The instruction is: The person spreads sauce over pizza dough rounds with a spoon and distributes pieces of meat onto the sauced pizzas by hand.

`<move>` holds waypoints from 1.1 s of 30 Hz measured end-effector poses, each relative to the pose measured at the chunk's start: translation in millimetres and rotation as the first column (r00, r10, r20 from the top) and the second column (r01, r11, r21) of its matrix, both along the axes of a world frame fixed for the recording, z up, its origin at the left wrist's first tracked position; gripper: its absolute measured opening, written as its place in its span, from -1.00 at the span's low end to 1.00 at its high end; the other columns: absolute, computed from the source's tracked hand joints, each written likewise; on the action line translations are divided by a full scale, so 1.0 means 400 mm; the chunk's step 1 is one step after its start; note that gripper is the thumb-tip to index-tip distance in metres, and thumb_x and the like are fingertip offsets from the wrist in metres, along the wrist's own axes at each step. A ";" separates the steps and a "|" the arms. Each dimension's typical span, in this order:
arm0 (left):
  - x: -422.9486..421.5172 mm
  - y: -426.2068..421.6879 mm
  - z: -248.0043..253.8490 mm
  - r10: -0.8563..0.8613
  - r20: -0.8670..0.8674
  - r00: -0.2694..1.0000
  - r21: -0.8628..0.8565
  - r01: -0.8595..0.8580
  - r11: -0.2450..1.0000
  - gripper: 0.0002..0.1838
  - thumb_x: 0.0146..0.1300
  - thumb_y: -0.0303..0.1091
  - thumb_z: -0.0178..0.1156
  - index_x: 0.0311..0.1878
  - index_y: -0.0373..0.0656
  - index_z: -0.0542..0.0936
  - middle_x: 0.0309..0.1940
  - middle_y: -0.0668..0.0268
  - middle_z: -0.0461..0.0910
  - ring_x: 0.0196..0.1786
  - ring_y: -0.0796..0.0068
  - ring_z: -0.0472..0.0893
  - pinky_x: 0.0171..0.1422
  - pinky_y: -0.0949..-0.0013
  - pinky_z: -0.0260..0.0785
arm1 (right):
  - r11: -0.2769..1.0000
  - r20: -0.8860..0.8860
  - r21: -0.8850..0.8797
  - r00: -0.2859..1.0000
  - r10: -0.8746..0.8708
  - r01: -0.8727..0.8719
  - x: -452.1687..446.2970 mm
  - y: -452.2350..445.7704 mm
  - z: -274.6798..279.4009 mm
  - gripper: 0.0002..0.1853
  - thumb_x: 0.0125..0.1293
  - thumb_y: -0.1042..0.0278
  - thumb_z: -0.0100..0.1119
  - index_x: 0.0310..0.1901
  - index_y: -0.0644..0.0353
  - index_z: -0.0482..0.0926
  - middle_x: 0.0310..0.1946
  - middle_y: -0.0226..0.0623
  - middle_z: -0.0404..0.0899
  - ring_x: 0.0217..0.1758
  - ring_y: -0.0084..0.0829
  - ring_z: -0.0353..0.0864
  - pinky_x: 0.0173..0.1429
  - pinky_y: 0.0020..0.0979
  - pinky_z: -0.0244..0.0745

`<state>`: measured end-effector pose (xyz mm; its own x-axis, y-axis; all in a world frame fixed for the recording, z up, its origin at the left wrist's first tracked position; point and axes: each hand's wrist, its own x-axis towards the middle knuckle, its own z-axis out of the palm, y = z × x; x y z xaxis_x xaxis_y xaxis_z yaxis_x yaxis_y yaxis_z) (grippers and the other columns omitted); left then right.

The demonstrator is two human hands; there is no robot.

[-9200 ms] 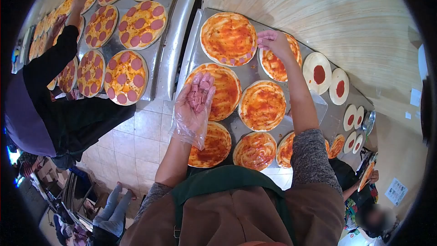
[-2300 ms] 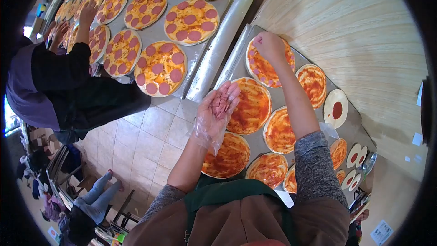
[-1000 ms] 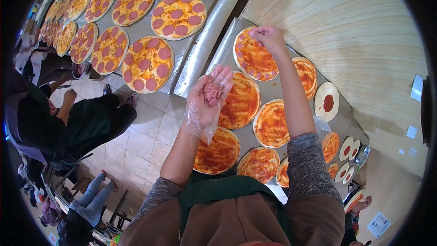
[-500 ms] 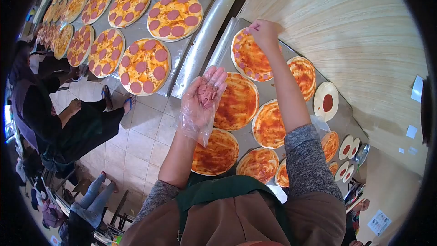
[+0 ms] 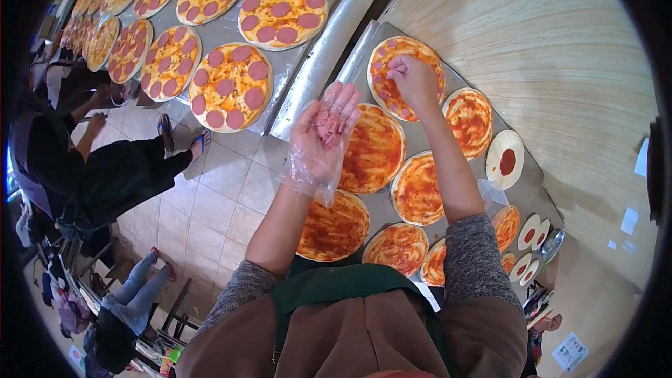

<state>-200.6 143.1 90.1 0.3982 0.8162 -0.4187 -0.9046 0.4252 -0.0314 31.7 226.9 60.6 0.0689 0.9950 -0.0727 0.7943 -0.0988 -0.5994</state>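
Note:
My left hand [image 5: 318, 136] is held palm up in a clear plastic glove. In its cupped palm rests a small heap of chopped pink sausage pieces [image 5: 330, 128]. Fingers pinched together, my right hand [image 5: 414, 82] is over the middle of a sauced pizza base [image 5: 428, 56]; whatever is in the pinch is hidden. Sausage bits dot that base, mostly around its rim. Just right of my left hand, and partly behind its fingertips, is another pizza base [image 5: 378, 150] spread with red sauce and bearing no sausage.
More sauced bases [image 5: 418, 189] and a dough round with a sauce blob [image 5: 505, 159] lie on the metal table [image 5: 462, 73]. Pizzas with sausage slices [image 5: 231, 91] fill a second table at upper left. A co-worker [image 5: 105, 168] stands left. A wooden-patterned wall [image 5: 560, 49] borders the right.
My right hand has moved from the base's upper edge down to its middle, still pinched. My left hand keeps its palm-up hold. The whole view has shifted slightly.

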 end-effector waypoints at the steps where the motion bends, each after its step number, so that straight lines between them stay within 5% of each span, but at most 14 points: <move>1: 0.003 0.001 -0.001 -0.002 0.001 1.000 0.003 0.002 1.000 -0.45 0.56 -0.18 -0.14 0.48 -0.30 0.24 0.49 0.00 0.28 0.55 0.09 0.27 0.59 0.11 0.20 | 0.996 0.099 0.084 0.995 0.029 -0.038 -0.004 -0.004 0.001 -0.84 0.19 0.38 0.40 -0.22 0.19 0.67 -0.31 -0.19 0.72 -0.27 -0.16 0.71 -0.13 -0.24 0.59; 3: 0.008 0.000 0.011 -0.018 -0.013 1.000 0.000 0.018 1.000 -0.46 0.58 -0.17 -0.18 0.47 -0.29 0.27 0.46 0.02 0.34 0.52 0.13 0.32 0.58 0.13 0.21 | 0.963 0.300 0.238 0.952 0.055 -0.130 -0.018 -0.027 0.044 -0.84 0.21 0.35 0.38 -0.22 0.20 0.67 -0.31 -0.20 0.72 -0.27 -0.14 0.70 -0.12 -0.22 0.59; 6: 0.014 0.003 0.010 -0.046 -0.025 0.999 0.003 0.047 0.999 -0.46 0.59 -0.16 -0.20 0.47 -0.28 0.28 0.42 0.05 0.39 0.48 0.17 0.37 0.56 0.17 0.24 | 0.982 -0.068 0.149 0.989 0.129 -0.118 -0.085 -0.068 0.127 -0.78 0.19 0.33 0.40 -0.15 0.18 0.68 -0.26 -0.21 0.71 -0.22 -0.15 0.70 -0.08 -0.23 0.58; 8: 0.015 0.002 -0.002 -0.065 -0.024 0.998 0.023 0.066 0.998 -0.47 0.59 -0.15 -0.20 0.47 -0.28 0.29 0.40 0.07 0.42 0.44 0.20 0.42 0.53 0.18 0.27 | 0.937 -0.326 -0.103 0.901 0.286 -0.334 -0.145 -0.109 0.245 -0.71 0.19 0.36 0.41 -0.02 0.11 0.71 -0.22 -0.26 0.70 -0.19 -0.29 0.72 -0.07 -0.35 0.60; 11: 0.016 0.000 -0.010 -0.088 -0.034 0.996 0.043 0.089 0.995 -0.48 0.59 -0.15 -0.19 0.44 -0.27 0.33 0.34 0.10 0.47 0.34 0.26 0.50 0.46 0.20 0.33 | 0.832 -0.103 0.208 0.834 0.541 -0.514 -0.192 -0.158 0.229 -0.74 0.18 0.37 0.42 -0.07 0.11 0.71 -0.27 -0.29 0.69 -0.22 -0.39 0.72 -0.08 -0.39 0.59; 14: 0.019 0.002 0.018 -0.102 -0.069 0.992 0.010 0.103 0.995 -0.50 0.58 -0.17 -0.16 0.42 -0.27 0.37 0.28 0.12 0.52 0.27 0.30 0.55 0.42 0.23 0.38 | 0.867 -0.221 0.126 0.839 0.498 -0.481 -0.189 -0.160 0.199 -0.79 0.21 0.41 0.41 -0.11 0.14 0.70 -0.31 -0.36 0.69 -0.24 -0.53 0.71 -0.10 -0.42 0.59; 17: 0.012 -0.007 0.000 -0.120 -0.056 0.991 0.036 0.122 0.992 -0.53 0.57 -0.22 -0.13 0.38 -0.29 0.40 0.22 0.13 0.57 0.27 0.30 0.56 0.41 0.24 0.40 | 0.927 -0.485 -0.134 0.839 0.246 -0.349 -0.176 -0.154 0.209 -0.74 0.23 0.46 0.39 -0.04 0.22 0.65 -0.11 -0.27 0.73 -0.22 -0.51 0.74 -0.13 -0.44 0.62; 22: 0.014 -0.017 -0.006 -0.125 -0.058 0.991 0.028 0.126 0.992 -0.58 0.54 -0.24 -0.07 0.29 -0.29 0.48 0.12 0.15 0.64 0.20 0.32 0.61 0.36 0.20 0.46 | 0.928 -0.819 -0.224 0.573 -0.014 -0.297 -0.138 -0.139 0.184 -0.79 0.31 0.49 0.33 -0.05 0.32 0.65 -0.15 -0.30 0.74 -0.18 -0.57 0.72 -0.08 -0.50 0.63; 33: -0.002 -0.028 0.021 -0.099 -0.082 0.992 -0.065 0.094 0.993 -0.54 0.51 -0.28 -0.01 0.35 -0.36 0.37 0.33 0.03 0.46 0.41 0.12 0.45 0.40 0.20 0.43 | 0.966 -0.819 -0.254 0.521 -0.242 0.049 0.070 0.056 0.091 -0.77 0.34 0.44 0.34 -0.03 0.34 0.67 -0.12 -0.24 0.74 -0.12 -0.52 0.71 0.03 -0.50 0.64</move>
